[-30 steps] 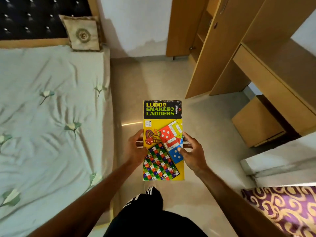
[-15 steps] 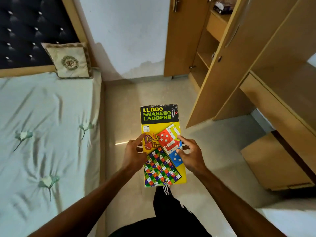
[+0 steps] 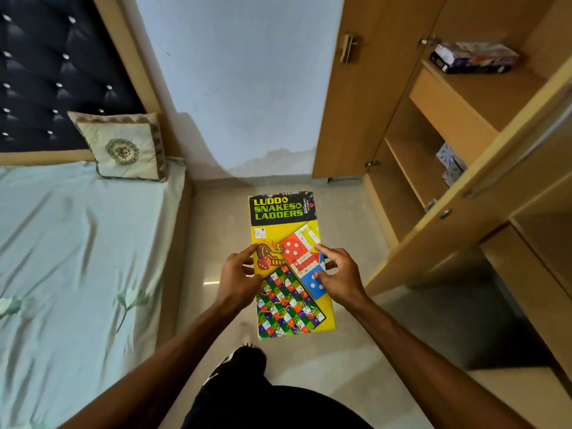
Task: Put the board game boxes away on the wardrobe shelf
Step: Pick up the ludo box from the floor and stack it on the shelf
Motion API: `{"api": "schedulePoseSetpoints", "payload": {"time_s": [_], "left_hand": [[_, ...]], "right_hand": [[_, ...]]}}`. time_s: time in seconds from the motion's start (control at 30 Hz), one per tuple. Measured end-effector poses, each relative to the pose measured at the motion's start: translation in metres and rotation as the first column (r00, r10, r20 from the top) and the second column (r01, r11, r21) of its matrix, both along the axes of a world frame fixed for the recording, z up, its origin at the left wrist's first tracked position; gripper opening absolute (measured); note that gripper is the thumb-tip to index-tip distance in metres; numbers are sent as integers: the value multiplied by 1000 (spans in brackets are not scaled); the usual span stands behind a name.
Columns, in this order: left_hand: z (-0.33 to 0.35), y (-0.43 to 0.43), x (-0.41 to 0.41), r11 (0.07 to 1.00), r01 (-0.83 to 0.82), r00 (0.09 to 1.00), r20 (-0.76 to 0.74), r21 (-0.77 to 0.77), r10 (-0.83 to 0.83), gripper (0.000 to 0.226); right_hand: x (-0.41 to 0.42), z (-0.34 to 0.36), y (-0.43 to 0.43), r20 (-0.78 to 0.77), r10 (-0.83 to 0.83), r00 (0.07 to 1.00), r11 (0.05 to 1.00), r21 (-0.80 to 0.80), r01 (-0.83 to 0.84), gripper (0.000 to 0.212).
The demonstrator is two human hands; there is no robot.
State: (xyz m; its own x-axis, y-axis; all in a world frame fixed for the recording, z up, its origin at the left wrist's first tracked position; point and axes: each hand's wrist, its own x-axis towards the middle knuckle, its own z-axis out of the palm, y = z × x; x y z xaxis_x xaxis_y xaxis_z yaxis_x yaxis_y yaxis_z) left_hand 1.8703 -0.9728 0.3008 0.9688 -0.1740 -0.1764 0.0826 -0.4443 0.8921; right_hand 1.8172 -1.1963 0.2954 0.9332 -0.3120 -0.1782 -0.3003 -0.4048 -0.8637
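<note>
View from a head-worn camera, looking down at a person's two bare arms reaching forward in a bedroom. Both hands hold a flat, yellow board game box (image 3: 295,258) level in the air above the pale tiled floor (image 3: 309,360), between a bed and an open wardrobe. The box's long side points away from the person, and its black top band reads "Ludo & Snakes & Ladders". The left hand (image 3: 238,274) grips the box's left long edge, thumb on the printed face and fingers curled underneath. The right hand (image 3: 340,274) pinches the right long edge, with thumb and forefinger lying on the face and the other fingers tucked below. The wardrobe (image 3: 448,119) stands on the right, made of light brown wood, with both doors swung open and several shelves showing. A second box (image 3: 473,58), dark with a printed picture, lies flat on the upper shelf near its front edge. A small patterned item (image 3: 450,162), too unclear to identify, sits on a lower shelf. On the left is the bed (image 3: 77,243) with a pale green sheet. A cream cushion (image 3: 123,147) leans against the dark buttoned headboard (image 3: 55,72) at the bed's far right corner. A pale blue wall (image 3: 241,88) fills the far side.
</note>
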Motion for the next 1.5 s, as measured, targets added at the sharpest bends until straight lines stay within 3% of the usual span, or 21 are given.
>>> {"api": "schedulePoseSetpoints", "payload": {"time_s": [0.2,0.4,0.73,1.13,1.27,1.5], "left_hand": [[-9,-57,161,999,35,999,-9,-33,-36,64],[-5,-131,339,983,183,983,4,10,-183,63],[19,-326,529,889,454,886,71,64,-458,56],[52,-598,657,744,668,729,186,19,-659,41],[62,-673,682,735,678,727,165,-19,-666,48],[79,-815,734,702,707,700,234,-87,-675,34]], "right_hand": [[151,-9,-53,37,-62,997,998,-1,62,57],[297,-4,-113,46,-210,977,978,2,211,57],[442,4,-273,46,-523,851,851,87,518,59],[541,29,-505,107,-704,702,709,150,689,60],[557,47,-571,146,-727,671,685,101,721,60],[612,59,-706,180,-756,630,651,104,752,57]]}}
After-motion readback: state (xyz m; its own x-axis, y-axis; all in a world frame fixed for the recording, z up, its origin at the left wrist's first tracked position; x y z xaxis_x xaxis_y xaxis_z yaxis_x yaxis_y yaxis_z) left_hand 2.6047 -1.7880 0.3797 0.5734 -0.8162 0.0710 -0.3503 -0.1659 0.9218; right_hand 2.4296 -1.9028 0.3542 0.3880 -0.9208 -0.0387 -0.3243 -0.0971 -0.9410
